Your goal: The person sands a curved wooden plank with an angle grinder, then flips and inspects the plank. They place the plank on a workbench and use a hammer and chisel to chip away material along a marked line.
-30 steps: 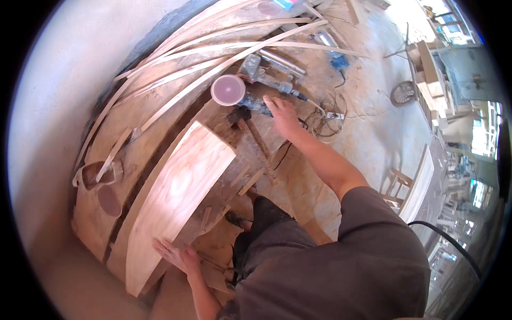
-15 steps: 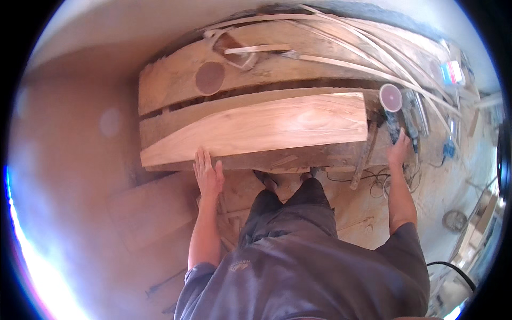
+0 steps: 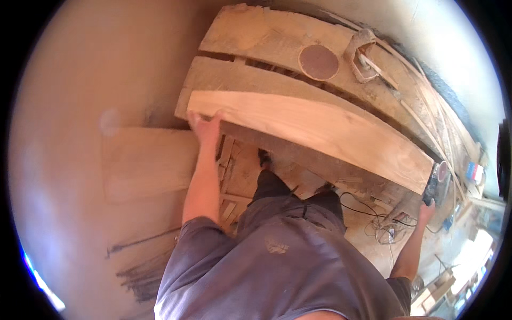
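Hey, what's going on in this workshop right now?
A person is standing at a rough wooden workbench, seen from above. Their left hand grips the near left end of a long pale plank lying across the bench. Their right hand reaches out to the plank's far right end, at a power sander there; how firmly it holds it is hard to tell. A round reddish sanding disc lies on the bench behind the plank, and cables trail on the dusty floor.

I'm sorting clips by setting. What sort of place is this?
Most likely a woodworking shop: the left hand steadies a pale board on a rough plank bench, the right hand is by a power sander, and thin wood strips lie alongside.
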`<state>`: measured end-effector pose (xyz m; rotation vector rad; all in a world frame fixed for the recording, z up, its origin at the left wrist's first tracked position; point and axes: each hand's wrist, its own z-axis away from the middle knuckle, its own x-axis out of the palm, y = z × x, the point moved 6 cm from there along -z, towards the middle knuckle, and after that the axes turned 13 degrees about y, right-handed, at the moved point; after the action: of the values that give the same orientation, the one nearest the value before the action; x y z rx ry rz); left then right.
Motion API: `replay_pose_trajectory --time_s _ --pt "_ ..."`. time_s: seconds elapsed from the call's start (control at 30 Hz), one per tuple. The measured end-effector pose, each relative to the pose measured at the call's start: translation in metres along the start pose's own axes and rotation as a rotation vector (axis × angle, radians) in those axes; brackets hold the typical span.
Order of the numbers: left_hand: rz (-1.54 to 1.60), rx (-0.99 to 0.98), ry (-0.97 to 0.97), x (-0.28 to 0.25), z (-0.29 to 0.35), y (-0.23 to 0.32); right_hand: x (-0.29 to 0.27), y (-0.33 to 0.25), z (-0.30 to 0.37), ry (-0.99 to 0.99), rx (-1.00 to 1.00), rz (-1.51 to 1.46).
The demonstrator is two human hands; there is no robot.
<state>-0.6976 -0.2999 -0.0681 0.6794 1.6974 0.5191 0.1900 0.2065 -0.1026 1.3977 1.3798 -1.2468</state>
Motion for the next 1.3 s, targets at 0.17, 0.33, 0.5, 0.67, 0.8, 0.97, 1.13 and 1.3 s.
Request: replay_pose_trajectory --time_s 0.17,0.33,0.5,0.67,0.8,0.97,1.13,1.3 --pt "0.368 -0.274 -0.114 -0.001 -0.045 -0.064 -0.069 -0.198 0.064 0.243 -0.298 -0.181" --pt "0.465 -0.281 -0.045 -0.002 -0.034 -0.048 -0.076 -0.470 0.169 0.067 -0.682 -0.359" --pt "0.417 -0.315 -0.052 -0.017 -0.043 -0.033 -0.032 -0.626 0.253 -0.137 -0.848 -0.376" --pt "0.594 -0.421 -0.101 -0.019 -0.053 -0.042 -0.049 -0.658 0.280 0.030 -0.940 -0.292" --pt "0.862 -0.557 -0.217 -0.003 -0.062 -0.057 -0.042 -0.659 0.276 0.009 -0.968 -0.269" --pt "0.718 -0.363 -0.066 -0.001 -0.046 -0.061 -0.041 -0.653 0.272 -0.010 -0.941 -0.223" --pt "0.649 -0.196 0.098 -0.002 -0.033 -0.060 -0.046 -0.659 0.278 -0.024 -0.953 -0.238" --pt "0.599 -0.302 0.047 -0.005 -0.044 -0.060 -0.046 -0.662 0.283 -0.034 -0.954 -0.250"
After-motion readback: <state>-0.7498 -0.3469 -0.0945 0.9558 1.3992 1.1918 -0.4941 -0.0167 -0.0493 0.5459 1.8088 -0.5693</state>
